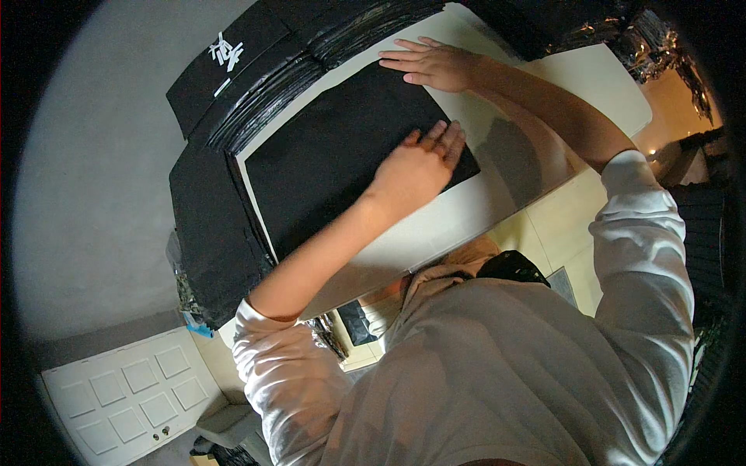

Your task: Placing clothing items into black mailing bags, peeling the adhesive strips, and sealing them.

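A flat black sheet (326,151), either plastic or cloth, lies on the white tabletop (466,209) before me. My left hand (422,160) is over the sheet's near right part, palm down and a little blurred, with its fingertips by the right edge. At the far right corner of the sheet rests my right hand (434,64), its fingers spread flat and pointing left, partly over the sheet and partly over the white surface. Neither hand grasps anything. My left forearm hides some of the sheet's near edge.
Stacked shiny black plastic (268,99) borders the sheet's far side. White strips (226,51) lie on a black pile behind it. More black material (215,233) stands at the left. Crumpled shiny film (653,46) is at the far right. A white door (134,396) is lower left.
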A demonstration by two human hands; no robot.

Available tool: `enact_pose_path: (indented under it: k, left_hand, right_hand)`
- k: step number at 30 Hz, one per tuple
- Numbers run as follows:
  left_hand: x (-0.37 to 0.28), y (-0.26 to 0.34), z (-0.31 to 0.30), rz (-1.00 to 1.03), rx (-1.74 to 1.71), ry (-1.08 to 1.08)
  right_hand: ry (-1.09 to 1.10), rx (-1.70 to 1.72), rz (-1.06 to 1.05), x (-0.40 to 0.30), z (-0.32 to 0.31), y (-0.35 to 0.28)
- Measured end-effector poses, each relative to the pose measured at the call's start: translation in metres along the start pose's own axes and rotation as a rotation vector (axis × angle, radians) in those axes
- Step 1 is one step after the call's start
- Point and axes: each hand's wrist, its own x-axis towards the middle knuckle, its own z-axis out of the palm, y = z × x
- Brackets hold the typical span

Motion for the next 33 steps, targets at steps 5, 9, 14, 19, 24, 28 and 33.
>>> enact_pose_path:
  k: [5, 9, 14, 19, 24, 28, 33]
  left_hand:
    - [-0.01, 0.029, -0.014, 0.027, -0.065, -0.033]
    - [-0.016, 0.032, -0.015, 0.046, -0.11, -0.038]
    - [-0.017, 0.031, -0.016, 0.059, -0.126, -0.023]
    - [-0.019, 0.033, -0.014, 0.072, -0.149, 0.028]
    - [-0.024, 0.036, -0.007, 0.022, -0.186, 0.079]
    - [-0.023, 0.04, -0.007, -0.005, -0.233, 0.067]
    - [-0.021, 0.04, -0.011, -0.017, -0.212, 0.038]
  right_hand:
    - [0.039, 0.002, -0.015, 0.001, 0.01, 0.006]
    - [0.047, 0.047, -0.054, 0.003, 0.009, 0.011]
    - [0.002, 0.048, -0.042, 0.011, -0.001, 0.01]
    - [0.033, 0.105, 0.137, 0.022, 0.005, 0.007]
    - [0.292, 0.343, 0.036, -0.003, 0.015, -0.01]
    - [0.185, 0.293, -0.015, -0.049, -0.004, -0.052]
    - [0.175, 0.125, -0.004, -0.039, -0.005, -0.056]
